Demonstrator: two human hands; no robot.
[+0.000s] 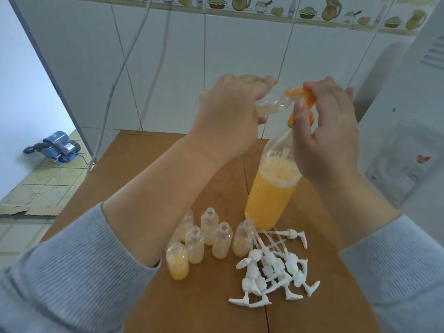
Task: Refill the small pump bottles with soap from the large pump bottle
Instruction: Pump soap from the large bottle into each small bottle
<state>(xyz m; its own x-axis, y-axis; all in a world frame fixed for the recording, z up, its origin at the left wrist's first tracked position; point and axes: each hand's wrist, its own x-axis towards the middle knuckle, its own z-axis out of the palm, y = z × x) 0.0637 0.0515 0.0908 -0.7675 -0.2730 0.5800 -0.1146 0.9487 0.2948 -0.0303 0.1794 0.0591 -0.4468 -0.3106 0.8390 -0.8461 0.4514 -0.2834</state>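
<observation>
My left hand (230, 109) grips a small clear bottle (271, 104), tilted sideways with its mouth at the orange pump head (300, 102) of the large bottle (271, 188). That large bottle stands on the wooden table (134, 174), over half full of orange soap. My right hand (329, 131) is curled over the pump head, thumb on its side. Several small open bottles (206, 239) stand in front, most holding pale soap; the nearest one (178, 263) holds orange soap. A pile of white pump tops (271, 270) lies to their right.
White tiled wall (182, 68) stands just behind the table. A white appliance (408, 140) is close on the right. Left of the table, a blue pump motor (56, 146) sits on the tiled floor, with cables (115, 82) hanging along the wall.
</observation>
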